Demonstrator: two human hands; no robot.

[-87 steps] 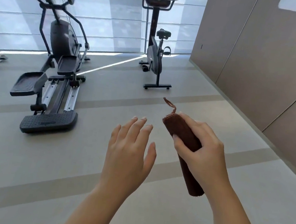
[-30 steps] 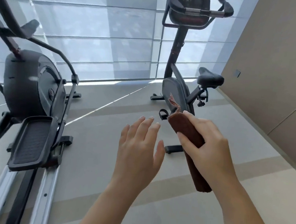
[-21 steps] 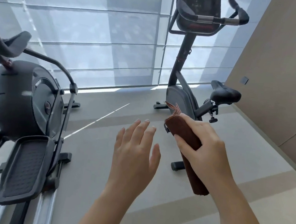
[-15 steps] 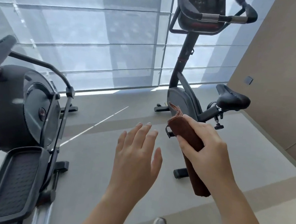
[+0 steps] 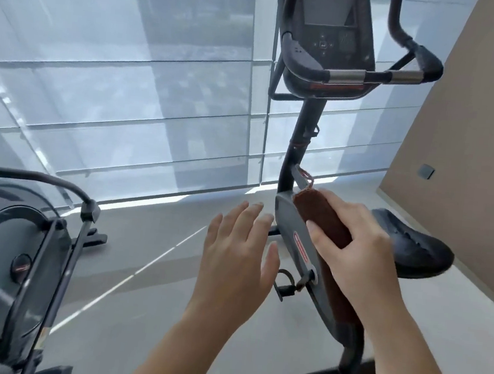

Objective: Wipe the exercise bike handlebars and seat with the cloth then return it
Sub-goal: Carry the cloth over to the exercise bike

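Note:
A black exercise bike [image 5: 298, 237] stands right in front of me. Its handlebars [image 5: 371, 75] loop around the console at the top, and its black seat [image 5: 415, 248] juts out to the right, partly behind my right wrist. My right hand [image 5: 357, 245] grips a rolled brown cloth [image 5: 324, 218], held in the air in front of the bike's frame. My left hand [image 5: 239, 252] hovers beside it with fingers spread and nothing in it.
An elliptical trainer [image 5: 18, 261] fills the lower left. Tall windows with grey blinds [image 5: 129, 85] run across the back. A beige wall [image 5: 470, 142] closes the right side, close behind the seat. Grey floor [image 5: 140, 282] lies between the two machines.
I have come much closer to the bike, which now fills the right half of the view. Both hands keep the same pose, the cloth still rolled in my right hand.

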